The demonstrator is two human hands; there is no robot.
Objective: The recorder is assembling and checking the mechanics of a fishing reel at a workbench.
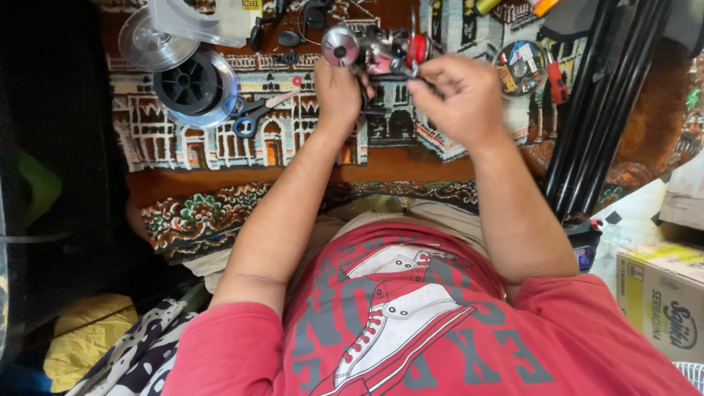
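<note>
Patterned carpet (pixel 220 147) is lying under both hands. Left hand (pixel 339 92) and right hand (pixel 455 99) are gripping a silver-and-red fishing reel (pixel 378 53) between them; blue-handled scissors (pixel 253 114) and line spools (pixel 194 88) are lying just left of the left hand.

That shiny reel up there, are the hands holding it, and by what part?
Yes. The left hand grips the fishing reel from below its body; the right hand pinches its red-trimmed end.
</note>
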